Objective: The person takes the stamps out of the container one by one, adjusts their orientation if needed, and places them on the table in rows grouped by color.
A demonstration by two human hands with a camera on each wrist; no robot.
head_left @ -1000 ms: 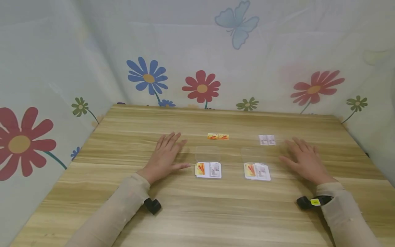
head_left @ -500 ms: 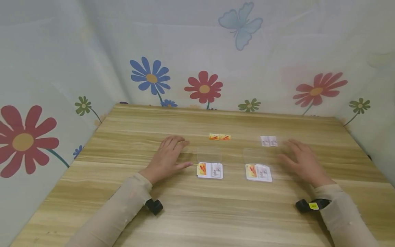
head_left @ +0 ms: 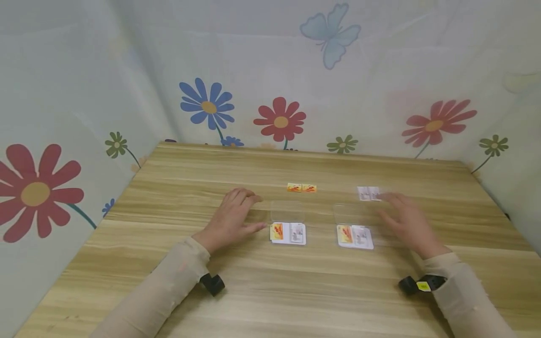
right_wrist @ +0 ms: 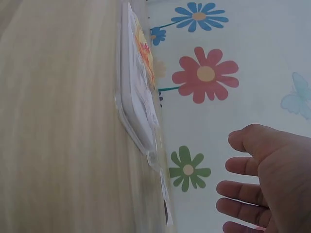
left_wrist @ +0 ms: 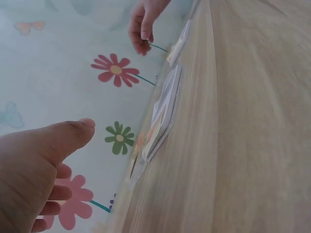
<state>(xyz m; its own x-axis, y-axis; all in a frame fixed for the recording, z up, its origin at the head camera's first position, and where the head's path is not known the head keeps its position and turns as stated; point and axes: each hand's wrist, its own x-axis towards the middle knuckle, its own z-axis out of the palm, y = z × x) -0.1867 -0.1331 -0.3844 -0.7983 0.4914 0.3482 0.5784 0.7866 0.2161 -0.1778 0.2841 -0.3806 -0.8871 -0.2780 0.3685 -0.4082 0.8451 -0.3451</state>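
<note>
On the table point(head_left: 287, 295), a left box point(head_left: 286, 234) and a right box point(head_left: 358, 246), clear lids point(head_left: 287, 211) opened back, each carry an orange card point(head_left: 276, 231) and a pale card point(head_left: 297, 232). Beside them, the left hand point(head_left: 230, 218) is loosely spread, empty; the right hand point(head_left: 412, 223), also relaxed and empty, nears two loose pale cards point(head_left: 367, 193).

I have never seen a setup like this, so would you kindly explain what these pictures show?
No robot here: these are a person's bare left hand and right hand. The wide picture comes from a camera on the head; the two close ones come from a wrist camera on each arm. On the wooden table lie two flat white packs with clear flaps behind them, and farther back two yellow-orange cards and two pale cards. Neither hand seems to hold anything; the right hand is near the pale cards.
</note>
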